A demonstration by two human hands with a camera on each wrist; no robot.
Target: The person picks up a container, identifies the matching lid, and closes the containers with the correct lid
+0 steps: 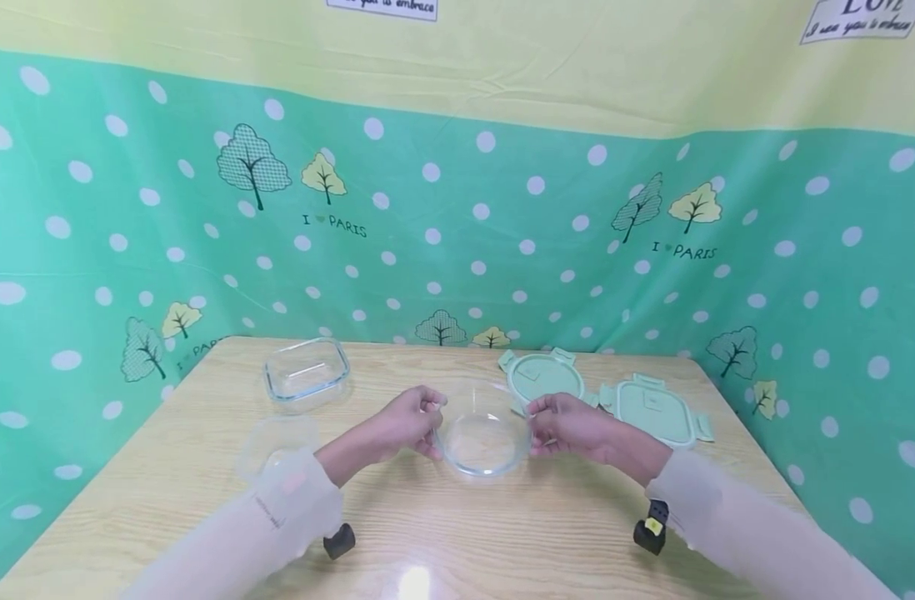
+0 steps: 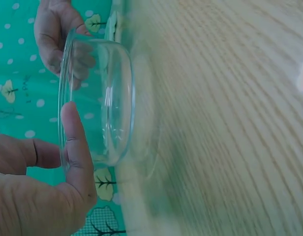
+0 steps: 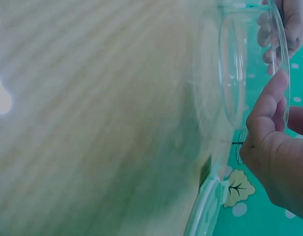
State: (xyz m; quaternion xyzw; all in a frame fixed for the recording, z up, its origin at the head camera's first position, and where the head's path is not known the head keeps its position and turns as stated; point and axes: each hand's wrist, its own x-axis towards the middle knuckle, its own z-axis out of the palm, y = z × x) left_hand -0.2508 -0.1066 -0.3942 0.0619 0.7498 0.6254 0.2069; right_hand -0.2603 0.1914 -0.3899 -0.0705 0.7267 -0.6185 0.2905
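A round clear glass bowl [image 1: 482,446] is held between my two hands near the middle of the table. My left hand [image 1: 412,421] pinches its rim on the left side, and in the left wrist view the thumb lies along the outside of the glass [image 2: 109,105]. On the opposite side my right hand [image 1: 570,427] grips the rim, with digits on both faces of it in the right wrist view. The bowl's base [image 3: 230,73] faces the wooden tabletop, close over it, and the opening points up.
At the back left stands a rectangular glass container [image 1: 306,383]. A clear dish [image 1: 258,446] sits partly hidden behind my left sleeve. Two pale green lids with side clips, one round [image 1: 545,377] and one squarish [image 1: 655,412], lie at the right. A patterned green cloth [image 1: 457,208] hangs behind the table.
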